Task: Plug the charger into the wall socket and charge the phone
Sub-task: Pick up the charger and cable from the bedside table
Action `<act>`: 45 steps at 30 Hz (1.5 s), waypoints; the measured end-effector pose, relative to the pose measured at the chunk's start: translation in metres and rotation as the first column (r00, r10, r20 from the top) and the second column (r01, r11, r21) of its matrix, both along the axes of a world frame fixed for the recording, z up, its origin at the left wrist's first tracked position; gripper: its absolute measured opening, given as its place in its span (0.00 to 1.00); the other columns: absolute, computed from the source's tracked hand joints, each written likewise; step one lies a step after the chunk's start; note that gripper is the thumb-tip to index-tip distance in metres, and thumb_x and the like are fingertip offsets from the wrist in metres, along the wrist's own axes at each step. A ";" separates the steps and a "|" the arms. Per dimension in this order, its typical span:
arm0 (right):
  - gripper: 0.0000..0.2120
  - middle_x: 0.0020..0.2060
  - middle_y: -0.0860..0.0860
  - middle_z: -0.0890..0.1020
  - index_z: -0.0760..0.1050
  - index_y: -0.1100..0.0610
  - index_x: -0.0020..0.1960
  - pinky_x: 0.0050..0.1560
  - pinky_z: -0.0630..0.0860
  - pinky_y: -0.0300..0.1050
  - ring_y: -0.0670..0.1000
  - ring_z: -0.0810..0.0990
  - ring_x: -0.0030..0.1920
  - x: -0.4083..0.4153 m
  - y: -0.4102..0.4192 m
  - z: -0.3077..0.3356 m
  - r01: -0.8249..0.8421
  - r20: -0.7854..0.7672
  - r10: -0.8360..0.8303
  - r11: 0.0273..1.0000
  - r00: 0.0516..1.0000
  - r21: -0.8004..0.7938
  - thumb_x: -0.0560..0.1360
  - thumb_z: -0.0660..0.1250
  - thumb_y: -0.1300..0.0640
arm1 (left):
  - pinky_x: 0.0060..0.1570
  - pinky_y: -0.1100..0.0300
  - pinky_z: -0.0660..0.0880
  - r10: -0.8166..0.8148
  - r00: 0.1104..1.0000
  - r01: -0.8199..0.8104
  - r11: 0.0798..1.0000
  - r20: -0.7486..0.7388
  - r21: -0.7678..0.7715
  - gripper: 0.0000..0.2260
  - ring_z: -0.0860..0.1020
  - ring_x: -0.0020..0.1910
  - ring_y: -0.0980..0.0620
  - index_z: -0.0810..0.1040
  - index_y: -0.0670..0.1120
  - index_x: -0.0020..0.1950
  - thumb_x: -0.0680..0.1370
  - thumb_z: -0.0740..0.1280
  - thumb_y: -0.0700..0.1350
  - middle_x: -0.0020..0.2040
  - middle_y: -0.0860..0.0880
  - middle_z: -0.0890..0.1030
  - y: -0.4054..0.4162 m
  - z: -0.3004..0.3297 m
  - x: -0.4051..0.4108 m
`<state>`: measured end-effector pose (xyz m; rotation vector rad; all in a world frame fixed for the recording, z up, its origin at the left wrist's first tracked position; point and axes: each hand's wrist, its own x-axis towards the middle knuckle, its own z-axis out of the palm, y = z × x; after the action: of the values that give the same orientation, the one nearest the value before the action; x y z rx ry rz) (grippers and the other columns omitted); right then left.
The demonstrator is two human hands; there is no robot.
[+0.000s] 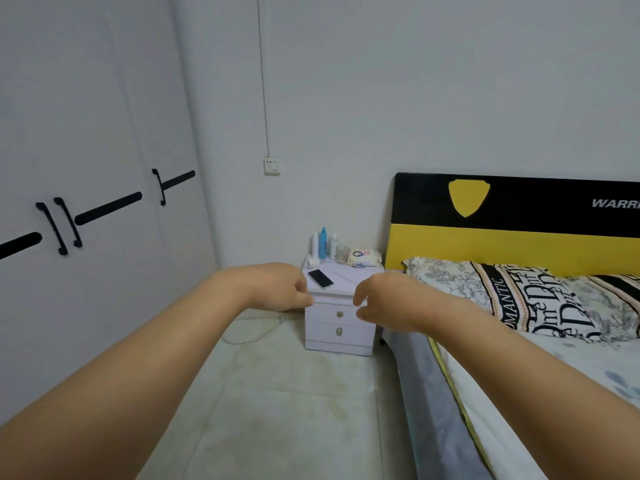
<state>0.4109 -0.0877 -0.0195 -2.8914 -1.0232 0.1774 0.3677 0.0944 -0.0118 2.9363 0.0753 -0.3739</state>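
A black phone (pixel 320 278) lies face up on a small white nightstand (pixel 339 336) beside the bed. A white charger (pixel 312 261) sits at the nightstand's back left, and its thin white cable (pixel 341 274) trails across the top. The white wall socket (pixel 271 165) is on the wall above and left of the nightstand. My left hand (pixel 282 287) and my right hand (pixel 382 301) are held out in front of the nightstand, well short of it, fingers loosely curled and apart. Neither holds anything.
Several bottles (pixel 322 244) and a pack of wipes (pixel 363 257) stand at the back of the nightstand. A bed with a black and yellow headboard (pixel 512 233) and patterned pillows (pixel 519 299) fills the right. White wardrobe doors (pixel 86 188) line the left. A cable (pixel 252 336) lies on the floor.
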 end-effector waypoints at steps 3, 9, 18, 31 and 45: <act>0.15 0.57 0.55 0.80 0.75 0.54 0.61 0.55 0.75 0.47 0.55 0.77 0.55 0.033 0.014 0.001 0.007 0.003 -0.007 1.000 1.000 -0.002 0.76 0.60 0.53 | 0.59 0.51 0.73 0.001 1.000 -0.001 1.000 0.002 0.007 0.16 0.77 0.54 0.48 0.78 0.46 0.54 0.75 0.59 0.55 0.56 0.46 0.80 0.014 0.000 0.034; 0.16 0.58 0.54 0.80 0.74 0.53 0.62 0.50 0.73 0.42 0.53 0.77 0.55 0.099 0.045 0.004 0.033 0.010 -0.033 0.999 0.999 0.002 0.76 0.61 0.53 | 0.56 0.56 0.70 -0.040 0.999 0.040 0.999 -0.004 0.021 0.17 0.75 0.56 0.48 0.76 0.46 0.59 0.77 0.58 0.53 0.60 0.46 0.77 0.041 0.006 0.101; 0.15 0.59 0.53 0.79 0.74 0.52 0.62 0.52 0.72 0.43 0.53 0.76 0.58 0.193 0.069 -0.002 0.073 0.011 -0.073 0.997 0.997 0.006 0.76 0.60 0.52 | 0.57 0.57 0.69 -0.050 0.998 0.050 0.999 -0.034 0.005 0.17 0.73 0.56 0.50 0.75 0.48 0.60 0.77 0.58 0.55 0.62 0.48 0.75 0.073 -0.006 0.195; 0.14 0.57 0.53 0.80 0.75 0.54 0.59 0.48 0.70 0.41 0.54 0.77 0.56 0.358 0.073 -0.030 0.046 0.028 -0.046 0.999 0.999 0.007 0.76 0.60 0.54 | 0.57 0.56 0.70 0.037 0.998 -0.038 0.999 -0.059 -0.008 0.17 0.73 0.54 0.49 0.75 0.45 0.60 0.78 0.58 0.53 0.61 0.46 0.76 0.087 -0.032 0.346; 0.14 0.59 0.55 0.78 0.75 0.56 0.61 0.51 0.72 0.42 0.55 0.77 0.57 0.495 0.125 -0.052 -0.009 -0.042 0.008 1.000 0.999 -0.024 0.76 0.59 0.56 | 0.50 0.59 0.68 0.039 0.995 -0.042 0.999 -0.089 -0.035 0.16 0.72 0.47 0.52 0.75 0.44 0.58 0.78 0.58 0.53 0.53 0.49 0.75 0.132 -0.052 0.493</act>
<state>0.9059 0.0377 -0.0718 -2.8918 -1.0334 0.2520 0.8605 0.2265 -0.0641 2.8767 0.1385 -0.4941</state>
